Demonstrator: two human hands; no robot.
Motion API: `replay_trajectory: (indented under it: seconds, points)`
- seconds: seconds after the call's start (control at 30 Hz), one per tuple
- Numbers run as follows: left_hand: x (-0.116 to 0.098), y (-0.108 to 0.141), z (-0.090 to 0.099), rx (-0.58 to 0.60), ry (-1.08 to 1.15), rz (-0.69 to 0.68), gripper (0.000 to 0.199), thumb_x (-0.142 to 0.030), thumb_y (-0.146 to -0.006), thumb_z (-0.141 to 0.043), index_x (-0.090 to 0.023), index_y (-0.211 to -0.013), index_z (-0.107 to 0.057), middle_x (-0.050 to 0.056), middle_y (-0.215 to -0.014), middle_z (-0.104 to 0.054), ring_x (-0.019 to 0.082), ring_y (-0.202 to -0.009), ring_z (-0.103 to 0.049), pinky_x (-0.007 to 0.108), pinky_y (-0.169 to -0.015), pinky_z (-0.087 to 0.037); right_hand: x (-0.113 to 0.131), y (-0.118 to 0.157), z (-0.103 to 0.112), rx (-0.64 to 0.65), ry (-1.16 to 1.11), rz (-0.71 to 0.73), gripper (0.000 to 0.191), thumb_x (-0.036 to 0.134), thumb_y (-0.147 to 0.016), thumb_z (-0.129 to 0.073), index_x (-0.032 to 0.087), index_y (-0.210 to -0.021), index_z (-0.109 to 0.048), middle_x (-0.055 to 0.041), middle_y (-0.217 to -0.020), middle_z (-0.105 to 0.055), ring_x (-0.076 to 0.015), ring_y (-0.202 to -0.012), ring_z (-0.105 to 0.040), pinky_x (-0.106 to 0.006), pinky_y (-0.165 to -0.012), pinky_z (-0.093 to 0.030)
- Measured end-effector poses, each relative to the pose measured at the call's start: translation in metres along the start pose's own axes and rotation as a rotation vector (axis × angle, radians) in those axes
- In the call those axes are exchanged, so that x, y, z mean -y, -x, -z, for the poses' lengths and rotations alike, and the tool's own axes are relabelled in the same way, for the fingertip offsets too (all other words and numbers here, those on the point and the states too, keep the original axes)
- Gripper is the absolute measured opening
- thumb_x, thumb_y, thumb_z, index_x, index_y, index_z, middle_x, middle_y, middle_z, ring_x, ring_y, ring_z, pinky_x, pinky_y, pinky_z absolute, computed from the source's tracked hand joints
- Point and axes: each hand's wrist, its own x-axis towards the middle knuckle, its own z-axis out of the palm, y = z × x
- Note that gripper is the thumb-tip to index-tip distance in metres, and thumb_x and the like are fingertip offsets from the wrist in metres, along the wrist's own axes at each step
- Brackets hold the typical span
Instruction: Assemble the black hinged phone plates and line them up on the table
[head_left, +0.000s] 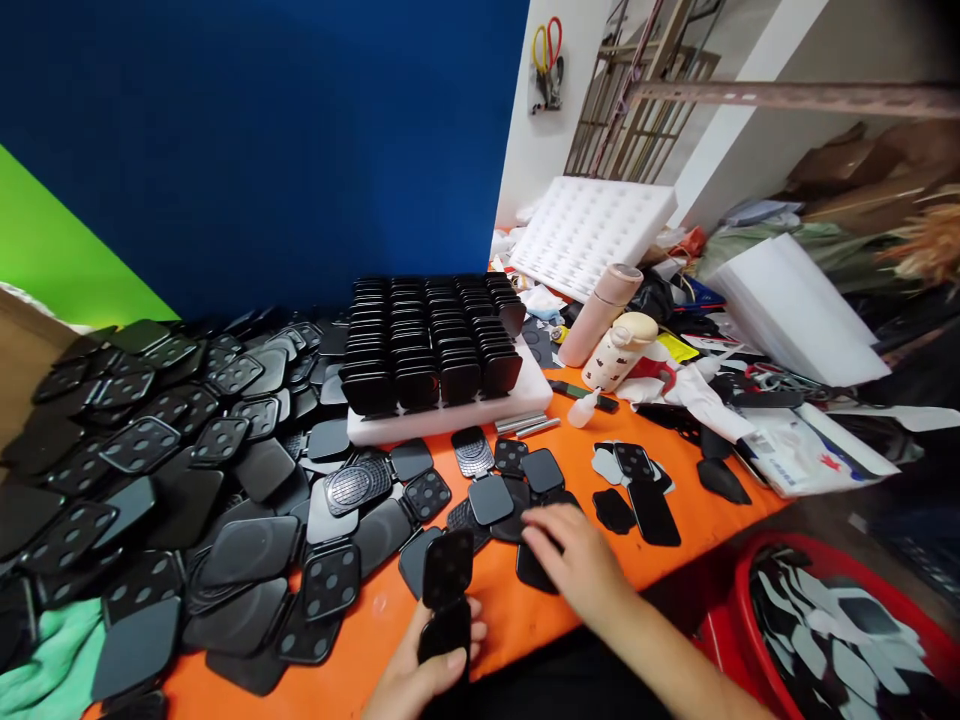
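Observation:
My left hand (431, 655) is wrapped round a black hinged pad (448, 570), its two rounded-square leaves unfolded one above the other. The upper leaf shows faint round dots. My right hand (581, 560) reaches over the orange table, fingers apart, just above a black flat piece (534, 568); whether the fingertips touch it is unclear. Beyond the hands lie loose hinged pads, among them a smooth grey one (490, 499) and a ribbed one (472, 452). Right of them rests a glossy black unfolded pad (654, 512) beside a small black cutout (613, 510).
Many black pads (255, 548) are heaped on the left. A white foam tray (450, 418) holds rows of upright black pads (431, 345). A pink bottle (600, 318), a patterned cup (619, 352) and a dropper bottle (583, 409) stand right. A red bin (750, 590) contains scraps.

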Motion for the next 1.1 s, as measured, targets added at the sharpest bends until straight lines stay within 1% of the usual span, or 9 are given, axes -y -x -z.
replay_trajectory:
  seconds: [0.07, 0.13, 0.23, 0.37, 0.6, 0.73, 0.8, 0.93, 1.1]
  points:
    - [-0.002, 0.000, -0.001, 0.006, -0.011, 0.010, 0.050, -0.034, -0.048, -0.084, -0.019, -0.094, -0.069, 0.010, -0.100, -0.068, 0.027, -0.094, -0.062, 0.036, -0.088, -0.044, -0.021, -0.009, 0.006, -0.068, 0.158, -0.021, 0.034, 0.035, -0.084, -0.051, 0.022, -0.114, -0.059, -0.0092, -0.121, -0.058, -0.0259, -0.114, -0.050, -0.043, -0.096, -0.041]
    - [-0.002, -0.001, -0.002, -0.005, -0.013, 0.023, 0.049, -0.033, -0.049, -0.083, -0.019, -0.093, -0.069, 0.009, -0.096, -0.068, 0.025, -0.091, -0.062, 0.034, -0.086, -0.045, -0.038, -0.013, 0.007, -0.035, 0.261, -0.048, 0.047, 0.037, -0.081, -0.054, 0.022, -0.126, -0.051, -0.0083, -0.136, -0.046, -0.0271, -0.123, -0.041, -0.045, -0.100, -0.039]
    - [-0.001, -0.003, -0.002, -0.033, -0.005, 0.014, 0.047, -0.035, -0.050, -0.083, -0.020, -0.092, -0.069, 0.008, -0.094, -0.068, 0.025, -0.091, -0.062, 0.034, -0.086, -0.045, -0.050, -0.011, 0.005, -0.011, 0.349, -0.104, 0.048, 0.032, -0.082, -0.049, 0.021, -0.129, -0.048, -0.0074, -0.137, -0.044, -0.0249, -0.122, -0.043, -0.041, -0.099, -0.041]
    - [0.002, -0.005, -0.002, -0.015, 0.014, -0.029, 0.050, -0.036, -0.047, -0.085, -0.018, -0.091, -0.069, 0.009, -0.098, -0.068, 0.030, -0.100, -0.060, 0.039, -0.093, -0.042, -0.053, -0.010, 0.000, -0.098, 0.404, -0.179, 0.046, 0.029, -0.081, -0.049, 0.016, -0.125, -0.051, -0.0114, -0.135, -0.045, -0.0284, -0.121, -0.043, -0.044, -0.100, -0.040]
    - [0.000, -0.011, -0.008, 0.032, 0.067, 0.100, 0.052, -0.038, -0.054, -0.083, -0.018, -0.100, -0.067, 0.015, -0.113, -0.065, 0.033, -0.102, -0.061, 0.044, -0.096, -0.039, -0.038, -0.029, -0.015, -0.056, 0.183, -0.115, 0.043, 0.031, -0.083, -0.050, 0.017, -0.124, -0.053, -0.0121, -0.136, -0.045, -0.0252, -0.124, -0.043, -0.042, -0.103, -0.036]
    - [-0.004, -0.012, -0.020, 0.063, 0.124, 0.123, 0.049, -0.041, -0.056, -0.082, -0.018, -0.096, -0.068, 0.014, -0.108, -0.068, 0.031, -0.102, -0.061, 0.042, -0.096, -0.040, -0.025, -0.040, -0.020, 0.056, 0.103, -0.032, 0.051, 0.031, -0.080, -0.054, 0.017, -0.129, -0.049, -0.0106, -0.139, -0.042, -0.0236, -0.127, -0.039, -0.040, -0.105, -0.034]
    - [-0.004, -0.013, -0.024, 0.060, 0.110, 0.107, 0.047, -0.043, -0.057, -0.081, -0.018, -0.094, -0.068, 0.013, -0.106, -0.069, 0.030, -0.100, -0.062, 0.041, -0.094, -0.041, -0.025, -0.040, -0.019, 0.038, 0.119, -0.033, 0.053, 0.028, -0.080, -0.053, 0.019, -0.131, -0.046, -0.0094, -0.140, -0.041, -0.0243, -0.126, -0.039, -0.041, -0.105, -0.033]
    - [-0.001, -0.014, -0.022, 0.027, 0.104, 0.085, 0.042, -0.043, -0.058, -0.081, -0.018, -0.089, -0.068, 0.012, -0.101, -0.070, 0.028, -0.094, -0.064, 0.039, -0.090, -0.044, -0.041, -0.036, -0.008, -0.129, 0.070, -0.137, 0.051, 0.027, -0.080, -0.050, 0.018, -0.130, -0.047, -0.0110, -0.138, -0.041, -0.0267, -0.125, -0.039, -0.044, -0.104, -0.033]
    - [-0.001, -0.011, -0.018, 0.011, 0.108, 0.081, 0.040, -0.040, -0.062, -0.079, -0.017, -0.092, -0.067, 0.013, -0.105, -0.068, 0.027, -0.095, -0.064, 0.036, -0.087, -0.046, -0.074, -0.040, 0.013, -0.145, -0.024, -0.191, 0.049, 0.025, -0.081, -0.043, 0.018, -0.129, -0.047, -0.0119, -0.127, -0.050, -0.0222, -0.108, -0.054, -0.040, -0.095, -0.043]
